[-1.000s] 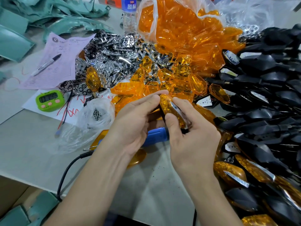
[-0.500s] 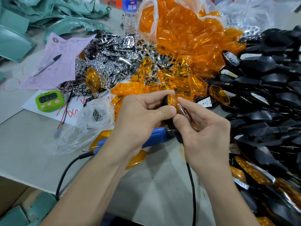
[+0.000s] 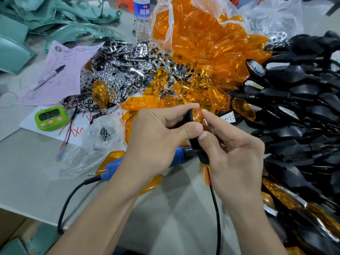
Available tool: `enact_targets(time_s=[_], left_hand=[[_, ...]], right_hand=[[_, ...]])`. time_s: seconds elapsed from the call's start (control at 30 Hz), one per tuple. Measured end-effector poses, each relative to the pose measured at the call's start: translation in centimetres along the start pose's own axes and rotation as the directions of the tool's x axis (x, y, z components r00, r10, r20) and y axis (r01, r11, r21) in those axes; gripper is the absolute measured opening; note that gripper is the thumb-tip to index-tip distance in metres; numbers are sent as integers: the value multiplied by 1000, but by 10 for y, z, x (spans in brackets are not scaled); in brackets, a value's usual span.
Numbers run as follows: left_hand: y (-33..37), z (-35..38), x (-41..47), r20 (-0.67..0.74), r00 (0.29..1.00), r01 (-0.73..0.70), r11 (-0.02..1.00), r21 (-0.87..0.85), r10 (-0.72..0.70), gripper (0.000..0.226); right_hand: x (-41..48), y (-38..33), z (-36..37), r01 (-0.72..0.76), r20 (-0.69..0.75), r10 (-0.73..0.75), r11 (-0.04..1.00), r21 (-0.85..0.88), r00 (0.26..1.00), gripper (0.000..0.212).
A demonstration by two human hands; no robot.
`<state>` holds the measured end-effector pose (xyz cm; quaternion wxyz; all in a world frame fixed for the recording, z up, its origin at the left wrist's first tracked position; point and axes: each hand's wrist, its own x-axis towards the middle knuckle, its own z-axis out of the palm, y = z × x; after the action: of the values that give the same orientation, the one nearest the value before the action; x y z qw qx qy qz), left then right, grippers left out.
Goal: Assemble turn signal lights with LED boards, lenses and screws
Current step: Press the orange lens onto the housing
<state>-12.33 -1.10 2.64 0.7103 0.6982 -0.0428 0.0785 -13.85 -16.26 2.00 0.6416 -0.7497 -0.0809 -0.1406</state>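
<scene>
Reading the head view, the only one. Holding one turn signal light [image 3: 191, 118] up off the surface [image 3: 27, 162], centre frame, between both hands. Pinching its black housing [image 3: 194, 146] with the left hand [image 3: 156, 137], with grip closed round it, thumb on the near side, fingers curled over the top. Pressing its amber lens [image 3: 198, 115] with the right hand [image 3: 237, 150], with grip pinching too, forefinger tip on the lens top, thumb low against the housing and touching the left thumb. Trailing a black wire [image 3: 214, 199] from the housing foot toward the near edge.

Lying flat under the left wrist: blue electric screwdriver [image 3: 114, 166], untouched. Just left of that hand: clear screw bag [image 3: 104, 133]. Behind: chrome reflector pile [image 3: 117, 70] and lens pile [image 3: 202, 52] spilling from a plastic bag. To the right: housings pile [image 3: 303, 107]. Far left: green timer [image 3: 49, 117].

Judging the step as seating the lens into the housing. Cannot tell whether fully home, with the seam hidden by fingers. Seeing no screw in either grip.

Next, probably: freeing the right hand, fetching a screw from the bag, picking up the screwdriver. Calling for a firm left pinch to stop the lens shifting, and for the screw hole turned toward the driver.
</scene>
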Motion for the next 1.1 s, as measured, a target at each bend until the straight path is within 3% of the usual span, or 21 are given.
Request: enact_targets(time_s=[0.13,0.2,0.27,0.3,0.43,0.6,0.67,0.87,0.97,1.1], left_hand=[[-3,7,-5,-24,1000,4,1000,18,-4,30],[-6,13,-6,-70,998,14,999,42,-12,24],[-9,18,-5,-116,993,36,999,-2,-36,14],[-10,17,-3,-133,988,66,996,-60,-73,11],[-17,7,2,-144,967,174,960,-221,-208,25],[-22,-8,4,-22,986,135,862,-489,-167,15],[-22,-10,4,23,993,111,849,-516,-115,16],[-18,-20,5,74,996,80,912,-401,-55,23],[-16,-23,4,87,995,82,902,-423,-50,21],[-16,-21,3,80,996,59,897,-438,-26,13]], right_hand=[[-10,8,10,66,-93,-77,991,-117,993,37],[-16,10,19,127,-138,-170,954,-273,976,36],[-19,10,27,159,-166,-245,899,-407,955,36],[-19,10,29,133,-168,-216,906,-403,962,38],[-1,4,13,-133,61,135,991,-31,989,53],[6,0,-9,-304,419,233,946,112,878,37],[4,0,-10,-247,393,177,960,134,902,36],[-2,-6,-12,-4,287,30,996,-92,957,45],[-6,-7,-8,39,232,-1,986,-162,973,48],[-9,-5,-5,15,191,10,992,-129,982,50]])
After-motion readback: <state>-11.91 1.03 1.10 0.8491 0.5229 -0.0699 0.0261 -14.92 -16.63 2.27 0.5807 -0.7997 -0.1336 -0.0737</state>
